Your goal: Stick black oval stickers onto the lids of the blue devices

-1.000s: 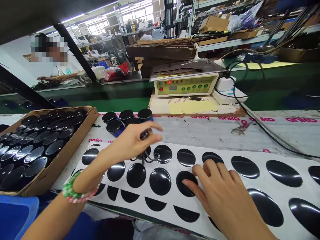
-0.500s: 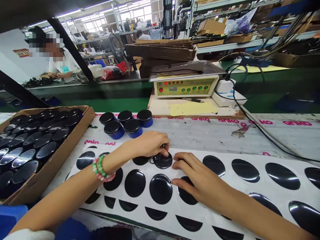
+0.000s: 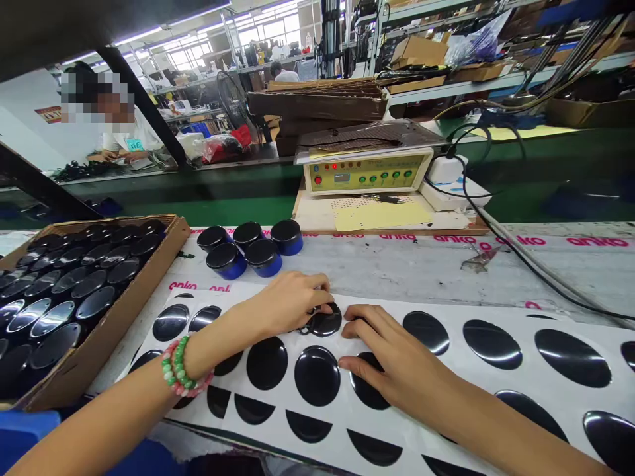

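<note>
"So, what did your feed show, left to right?"

"A carton (image 3: 163, 256) packed with dark round tops (image 3: 97, 303), then five blue-sided pieces (image 3: 263, 256) standing just beyond a white sheet (image 3: 347, 406). Further right, the left hand (image 3: 297, 301) was bent over a black disc (image 3: 328, 322) on that sheet."

"And its grip?"

"Closed, fingers curled in on a small dark item (image 3: 313, 311) I couldn't make out from my end. The right hand (image 3: 391, 350) lay just beside, fingers loosely spread, nothing held that I could see, its thumb over a lower disc (image 3: 367, 393)."

"Which step, would you say?"

"Working at the black disc with that item, I judged; whether the disc's edge had lifted, I couldn't tell."

"And the next move called for?"

"A light touch on the left, I reckoned, with the right hand holding the sheet flat."
</note>
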Motion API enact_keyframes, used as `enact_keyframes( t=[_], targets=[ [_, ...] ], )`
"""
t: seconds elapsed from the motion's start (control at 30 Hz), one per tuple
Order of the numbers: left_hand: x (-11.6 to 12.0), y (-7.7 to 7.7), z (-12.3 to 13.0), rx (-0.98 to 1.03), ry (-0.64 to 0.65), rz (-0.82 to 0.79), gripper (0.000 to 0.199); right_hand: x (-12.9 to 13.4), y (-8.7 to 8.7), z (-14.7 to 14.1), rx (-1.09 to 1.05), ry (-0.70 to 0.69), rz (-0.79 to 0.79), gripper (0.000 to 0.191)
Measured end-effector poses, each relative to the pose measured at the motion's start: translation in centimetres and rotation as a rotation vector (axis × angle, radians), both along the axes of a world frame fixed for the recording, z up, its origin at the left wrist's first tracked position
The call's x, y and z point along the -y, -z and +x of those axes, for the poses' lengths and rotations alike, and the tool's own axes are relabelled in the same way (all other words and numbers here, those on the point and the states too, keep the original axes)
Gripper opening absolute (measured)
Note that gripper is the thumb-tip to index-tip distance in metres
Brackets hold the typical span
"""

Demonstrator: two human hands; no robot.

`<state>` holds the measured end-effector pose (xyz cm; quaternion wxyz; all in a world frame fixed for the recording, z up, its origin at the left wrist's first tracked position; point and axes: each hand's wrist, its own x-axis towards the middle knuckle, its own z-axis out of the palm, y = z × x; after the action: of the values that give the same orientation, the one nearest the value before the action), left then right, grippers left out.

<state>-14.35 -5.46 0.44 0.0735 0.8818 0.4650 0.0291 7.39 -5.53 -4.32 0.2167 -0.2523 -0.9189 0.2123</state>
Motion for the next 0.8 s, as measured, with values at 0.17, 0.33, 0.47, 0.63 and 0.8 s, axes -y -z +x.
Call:
enact_keyframes(
  t=[0.17, 0.33, 0.47, 0.63, 0.8],
  targets=[
    [0.8, 0.0, -0.5, 0.195, -0.015, 0.031, 0.014, 0.0, -0.2, 0.0, 0.0, -0.017, -0.051, 0.028],
    [3.6, -1.4, -2.5, 0.481, -0.231, 0.161, 0.037, 0.0, -0.1, 0.2, 0.027, -0.034, -0.007, 0.032],
    [6.7, -2.9, -3.2, 0.903, -0.513, 0.212, 0.043, -0.1, 0.0, 0.2, 0.037, -0.057, 0.072, 0.028],
    [8.5, -3.8, -2.3, 1.082, -0.525, 0.153, 0.022, 0.0, 0.0, 0.3, 0.066, -0.078, 0.104, 0.023],
    [7.7, -4.2, -2.8, 0.645, -0.632, -0.056, 0.041, -0.1, 0.4, 0.1, 0.102, -0.112, 0.173, 0.034]
  ],
)
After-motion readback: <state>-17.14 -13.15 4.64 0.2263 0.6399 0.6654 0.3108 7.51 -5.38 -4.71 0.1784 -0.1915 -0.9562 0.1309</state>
